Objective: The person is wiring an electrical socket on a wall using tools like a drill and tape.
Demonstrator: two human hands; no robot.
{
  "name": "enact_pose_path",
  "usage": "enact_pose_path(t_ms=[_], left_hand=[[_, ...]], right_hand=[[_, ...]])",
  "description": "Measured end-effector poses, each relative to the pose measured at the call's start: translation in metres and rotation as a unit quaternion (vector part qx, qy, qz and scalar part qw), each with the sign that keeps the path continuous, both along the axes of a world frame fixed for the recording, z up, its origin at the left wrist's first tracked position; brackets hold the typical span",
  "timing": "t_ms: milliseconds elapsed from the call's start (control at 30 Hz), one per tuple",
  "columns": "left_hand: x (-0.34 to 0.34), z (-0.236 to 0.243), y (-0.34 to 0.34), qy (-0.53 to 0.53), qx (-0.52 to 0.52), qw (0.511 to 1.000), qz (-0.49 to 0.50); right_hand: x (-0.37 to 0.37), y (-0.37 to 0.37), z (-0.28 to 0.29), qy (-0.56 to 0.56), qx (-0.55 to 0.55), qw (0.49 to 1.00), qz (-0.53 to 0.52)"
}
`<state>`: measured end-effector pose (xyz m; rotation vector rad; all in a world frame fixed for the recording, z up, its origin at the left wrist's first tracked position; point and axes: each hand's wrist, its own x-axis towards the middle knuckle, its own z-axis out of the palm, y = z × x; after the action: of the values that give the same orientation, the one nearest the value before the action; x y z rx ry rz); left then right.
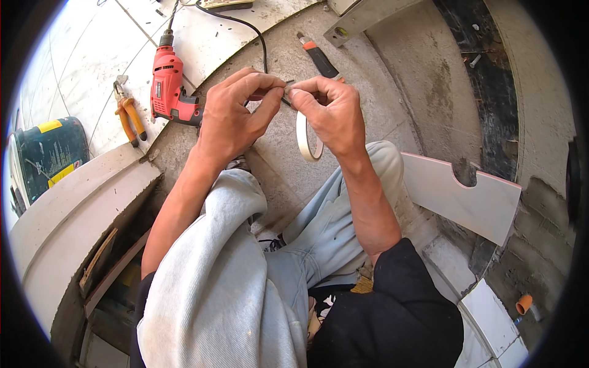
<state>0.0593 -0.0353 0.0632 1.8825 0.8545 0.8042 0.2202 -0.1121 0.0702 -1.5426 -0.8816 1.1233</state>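
Observation:
My left hand (236, 110) and my right hand (334, 113) meet fingertip to fingertip above the floor, over my bent legs. A narrow roll of pale tape (302, 136) hangs on edge beneath my right fingers, which are closed on it. Thumb and forefinger of my left hand are pinched together; what sits between them is too small and hidden to name. Something thin and dark shows between and just under the fingertips. A black cord (264, 52) runs down behind my left hand. To its left lies a red power drill (167, 83).
Orange-handled pliers (127, 113) lie left of the drill. Beyond my hands are a utility knife (318, 60) and a spirit level (365, 19). A notched tile (457, 193) leans at right. A teal container (52, 150) stands at far left, behind a curved ledge (80, 196).

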Motion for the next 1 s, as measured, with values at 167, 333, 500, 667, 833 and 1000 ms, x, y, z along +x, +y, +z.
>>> enact_pose_path(t_ms=[167,333,500,667,833,1000], left_hand=[[0.0,0.001,0.0,-0.013,0.051,0.999,0.012],[-0.001,-0.002,0.0,-0.01,0.062,0.998,-0.006],[-0.003,-0.001,0.005,0.006,0.077,0.997,-0.023],[-0.001,0.009,0.005,0.073,0.077,0.993,-0.042],[-0.005,-0.013,0.009,-0.063,-0.238,0.962,0.117],[-0.042,-0.017,0.037,-0.069,-0.342,0.933,0.09]], right_hand=[[-0.004,0.0,0.001,-0.023,-0.001,1.0,-0.006],[-0.007,0.0,0.005,-0.04,0.005,0.999,-0.002],[-0.006,-0.001,0.002,-0.09,0.027,0.996,0.009],[-0.005,-0.002,-0.002,-0.2,0.119,0.972,0.037],[-0.005,-0.004,-0.002,-0.109,0.082,0.99,0.02],[0.01,0.001,-0.012,0.066,-0.011,0.998,-0.003]])
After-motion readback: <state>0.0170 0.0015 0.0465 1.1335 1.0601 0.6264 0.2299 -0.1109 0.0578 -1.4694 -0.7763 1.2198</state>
